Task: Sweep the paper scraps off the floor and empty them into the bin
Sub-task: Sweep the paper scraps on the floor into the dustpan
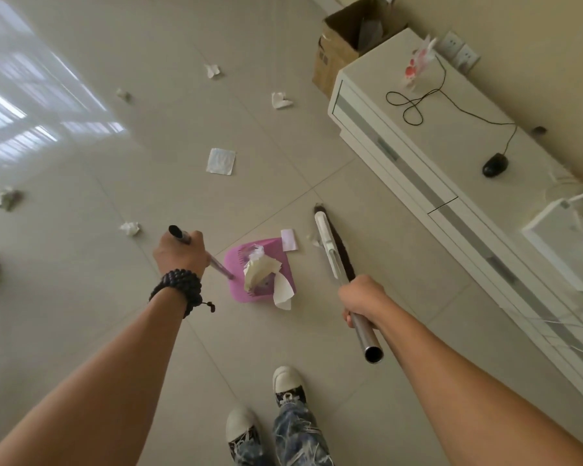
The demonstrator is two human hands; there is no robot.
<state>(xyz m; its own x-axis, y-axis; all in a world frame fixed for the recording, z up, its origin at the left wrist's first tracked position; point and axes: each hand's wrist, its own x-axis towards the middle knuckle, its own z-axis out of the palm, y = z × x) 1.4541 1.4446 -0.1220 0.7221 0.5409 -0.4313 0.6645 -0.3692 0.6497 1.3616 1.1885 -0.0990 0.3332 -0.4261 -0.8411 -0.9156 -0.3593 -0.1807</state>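
My left hand [179, 253] grips the long handle of a pink dustpan [239, 287] that rests on the tiled floor and holds a heap of crumpled paper [261, 269]. My right hand [360, 299] is closed around the metal pole of a broom [330, 245], whose white head and dark bristles lie on the floor just right of the dustpan. A pale slip [289, 239] lies at the pan's mouth. Several paper scraps are scattered farther out: a flat square [221, 161], crumpled balls [130, 227], [6, 197], [280, 100], [212, 70]. No bin is in sight.
A long white low cabinet [418, 183] runs along the right wall, carrying a black mouse [494, 165] with its cable and a white box. An open cardboard box [344, 38] stands at its far end. My shoes [288, 385] are on the tiles below.
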